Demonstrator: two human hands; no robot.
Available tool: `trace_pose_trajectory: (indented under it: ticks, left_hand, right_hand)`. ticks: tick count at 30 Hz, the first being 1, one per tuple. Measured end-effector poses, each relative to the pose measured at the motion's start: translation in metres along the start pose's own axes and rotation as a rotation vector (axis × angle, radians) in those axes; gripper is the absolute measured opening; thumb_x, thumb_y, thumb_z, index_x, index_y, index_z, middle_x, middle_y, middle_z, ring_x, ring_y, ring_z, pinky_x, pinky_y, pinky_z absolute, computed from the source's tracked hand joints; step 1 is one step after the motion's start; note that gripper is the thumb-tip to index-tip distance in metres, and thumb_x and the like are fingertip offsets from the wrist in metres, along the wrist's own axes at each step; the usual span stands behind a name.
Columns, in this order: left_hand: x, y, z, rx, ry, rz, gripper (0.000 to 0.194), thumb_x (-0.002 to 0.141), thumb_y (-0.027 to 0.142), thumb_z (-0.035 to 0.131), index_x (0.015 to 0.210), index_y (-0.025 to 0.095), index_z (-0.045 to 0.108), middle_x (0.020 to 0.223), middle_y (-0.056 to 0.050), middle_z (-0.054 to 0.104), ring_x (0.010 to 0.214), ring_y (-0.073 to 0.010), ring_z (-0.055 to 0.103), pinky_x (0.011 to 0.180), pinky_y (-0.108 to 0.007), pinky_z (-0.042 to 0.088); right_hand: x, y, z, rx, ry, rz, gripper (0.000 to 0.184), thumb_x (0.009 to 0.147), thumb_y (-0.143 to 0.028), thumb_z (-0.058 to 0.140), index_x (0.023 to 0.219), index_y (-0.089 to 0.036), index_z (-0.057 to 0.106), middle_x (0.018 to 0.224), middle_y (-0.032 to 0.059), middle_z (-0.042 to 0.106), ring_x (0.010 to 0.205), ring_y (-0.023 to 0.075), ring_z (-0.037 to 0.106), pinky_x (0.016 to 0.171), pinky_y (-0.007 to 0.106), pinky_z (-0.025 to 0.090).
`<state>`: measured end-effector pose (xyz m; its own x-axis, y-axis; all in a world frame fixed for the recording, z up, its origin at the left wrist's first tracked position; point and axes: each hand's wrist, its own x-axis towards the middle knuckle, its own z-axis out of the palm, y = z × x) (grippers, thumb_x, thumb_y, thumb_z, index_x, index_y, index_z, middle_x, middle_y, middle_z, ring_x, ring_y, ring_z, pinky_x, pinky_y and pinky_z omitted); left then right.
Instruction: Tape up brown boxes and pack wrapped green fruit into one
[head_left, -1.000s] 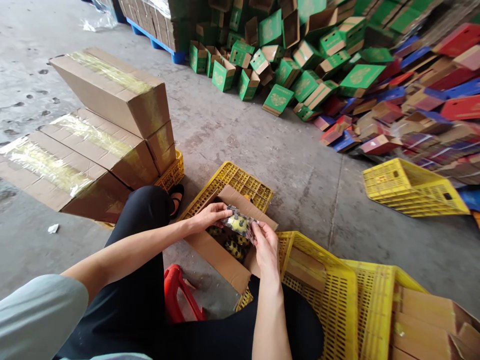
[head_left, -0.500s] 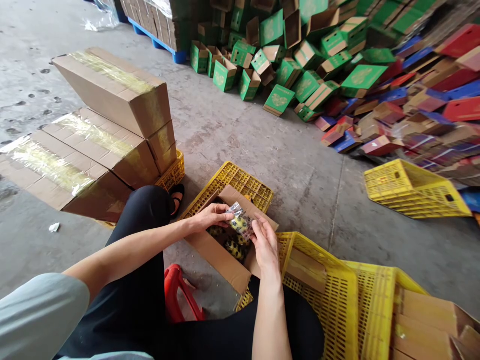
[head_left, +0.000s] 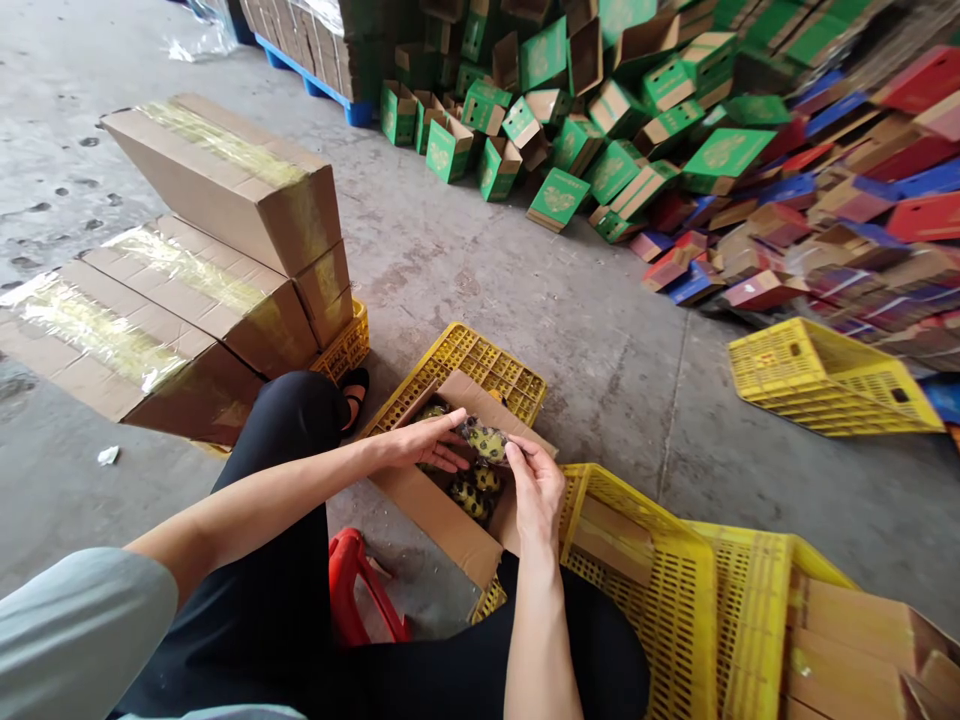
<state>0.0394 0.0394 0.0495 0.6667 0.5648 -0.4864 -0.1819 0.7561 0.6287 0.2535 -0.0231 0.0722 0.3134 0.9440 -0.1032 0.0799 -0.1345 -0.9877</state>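
My right hand pinches the right end of a small packet in clear wrap, yellow with dark spots. My left hand lies at the packet's left end, thumb raised and fingers stretched apart. Whether its thumb touches the wrap I cannot tell. Below both hands is an open cardboard box, its flaps folded out. Several similar yellow-and-black spotted pieces lie inside, partly hidden by my hands. Under the box is an upturned yellow crate.
Taped cartons are stacked at the left on a yellow crate. A red stool is between my legs. Yellow crates holding cardboard stand at the right. Another crate lies farther off. Green boxes are heaped behind.
My left fingers have spread from their pinch on the packet. The packet has turned flatter and looks narrower, its wrap folded in, while my right hand keeps hold of it.
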Motion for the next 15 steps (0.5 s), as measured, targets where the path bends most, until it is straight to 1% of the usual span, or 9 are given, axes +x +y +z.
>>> trace_pose_trajectory:
  ticks: [2, 3, 4, 6, 8, 9, 11, 13, 15]
  left_hand:
    - [-0.001, 0.001, 0.000, -0.030, -0.007, -0.042, 0.096, 0.080, 0.086, 0.063, 0.153, 0.025, 0.049, 0.124, -0.019, 0.073, 0.095, -0.0297, 0.078, 0.084, -0.041, 0.061]
    - [-0.001, 0.002, 0.000, -0.043, -0.009, -0.039, 0.096, 0.081, 0.086, 0.062, 0.153, 0.023, 0.048, 0.118, -0.018, 0.075, 0.095, -0.0292, 0.078, 0.084, -0.040, 0.061]
    - [-0.002, 0.003, 0.000, -0.053, -0.008, -0.022, 0.094, 0.082, 0.083, 0.065, 0.152, 0.022, 0.049, 0.115, -0.017, 0.076, 0.095, -0.0283, 0.078, 0.085, -0.039, 0.061]
    - [-0.003, 0.004, 0.000, -0.060, 0.006, 0.041, 0.085, 0.080, 0.069, 0.079, 0.145, 0.020, 0.055, 0.115, -0.015, 0.075, 0.095, -0.0256, 0.077, 0.088, -0.038, 0.060]
    - [-0.004, 0.003, -0.001, -0.058, 0.019, 0.100, 0.079, 0.074, 0.051, 0.092, 0.138, 0.019, 0.060, 0.121, -0.015, 0.073, 0.094, -0.0227, 0.076, 0.089, -0.037, 0.060]
    - [-0.004, 0.002, -0.002, -0.057, 0.023, 0.121, 0.078, 0.071, 0.045, 0.095, 0.136, 0.019, 0.061, 0.124, -0.015, 0.071, 0.093, -0.0216, 0.075, 0.088, -0.036, 0.060]
    - [-0.004, 0.000, -0.002, -0.051, 0.023, 0.144, 0.076, 0.069, 0.038, 0.097, 0.134, 0.019, 0.062, 0.126, -0.015, 0.069, 0.094, -0.0203, 0.073, 0.085, -0.035, 0.059]
    - [-0.004, -0.001, -0.002, -0.031, 0.021, 0.163, 0.078, 0.069, 0.035, 0.097, 0.137, 0.021, 0.061, 0.127, -0.013, 0.067, 0.096, -0.0198, 0.071, 0.083, -0.033, 0.058]
    - [-0.005, 0.000, -0.001, 0.014, 0.014, 0.193, 0.086, 0.070, 0.033, 0.096, 0.146, 0.024, 0.056, 0.123, -0.011, 0.067, 0.096, -0.0192, 0.070, 0.082, -0.032, 0.056]
  right_hand:
    - [-0.002, -0.003, 0.001, -0.023, -0.064, -0.038, 0.030, 0.085, -0.049, 0.077, 0.105, -0.026, 0.080, 0.116, 0.0068, 0.079, 0.114, 0.0279, 0.070, 0.109, 0.048, 0.050]
    - [-0.003, -0.006, 0.002, -0.031, -0.106, -0.051, 0.028, 0.086, -0.048, 0.077, 0.104, -0.027, 0.081, 0.119, 0.0065, 0.078, 0.122, 0.0287, 0.067, 0.113, 0.049, 0.047]
    - [-0.004, -0.009, 0.004, -0.044, -0.151, -0.062, 0.025, 0.085, -0.047, 0.078, 0.102, -0.028, 0.081, 0.122, 0.0061, 0.077, 0.129, 0.0292, 0.063, 0.118, 0.050, 0.042]
    - [-0.007, -0.016, 0.007, -0.085, -0.234, -0.079, 0.019, 0.083, -0.045, 0.080, 0.096, -0.030, 0.082, 0.130, 0.0053, 0.075, 0.142, 0.0295, 0.052, 0.124, 0.051, 0.034]
    - [-0.008, -0.021, 0.008, -0.101, -0.281, -0.082, 0.019, 0.084, -0.045, 0.080, 0.096, -0.031, 0.082, 0.142, 0.0042, 0.067, 0.149, 0.0291, 0.044, 0.126, 0.049, 0.030]
    - [-0.008, -0.022, 0.009, -0.088, -0.280, -0.079, 0.021, 0.086, -0.046, 0.077, 0.099, -0.031, 0.082, 0.149, 0.0037, 0.063, 0.150, 0.0287, 0.042, 0.126, 0.049, 0.031]
    - [-0.006, -0.019, 0.007, -0.043, -0.228, -0.060, 0.029, 0.090, -0.049, 0.072, 0.111, -0.030, 0.080, 0.155, 0.0039, 0.057, 0.150, 0.0279, 0.043, 0.125, 0.047, 0.033]
    - [-0.003, -0.011, 0.005, -0.013, -0.134, -0.011, 0.037, 0.090, -0.052, 0.073, 0.119, -0.029, 0.077, 0.150, 0.0053, 0.061, 0.144, 0.0274, 0.051, 0.122, 0.046, 0.038]
    - [-0.001, -0.003, 0.003, 0.005, -0.058, 0.099, 0.045, 0.084, -0.055, 0.078, 0.121, -0.029, 0.076, 0.138, 0.0064, 0.070, 0.131, 0.0277, 0.061, 0.112, 0.044, 0.049]
